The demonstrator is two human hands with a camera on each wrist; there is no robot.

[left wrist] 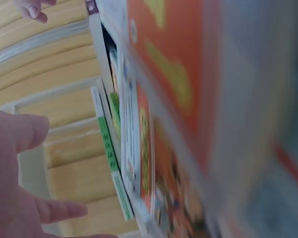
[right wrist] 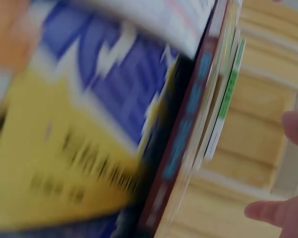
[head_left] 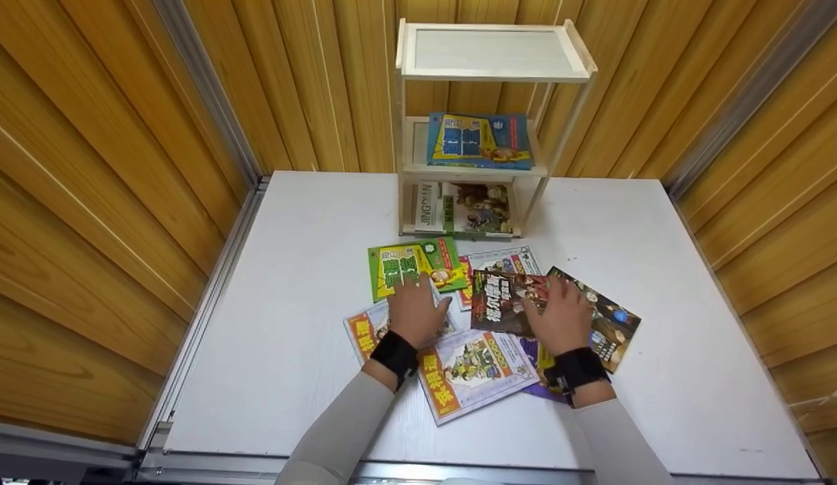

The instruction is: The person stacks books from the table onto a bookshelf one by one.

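Note:
My left hand hovers with spread fingers over the left side of a loose pile of picture books. Its fingertips overlap a green book and its palm a lilac book with a red title strip. In the left wrist view that hand appears above the covers. My right hand, fingers apart, is over the right edge of a dark brown book. A dark book and a purple-and-yellow book lie partly beneath. Nearest me is another lilac book.
A pale wooden rack stands at the back of the white table. Its middle shelf bears a blue book, its lowest a white-and-brown book. Another pale book peeks from behind the pile. Wood-panelled walls enclose the table.

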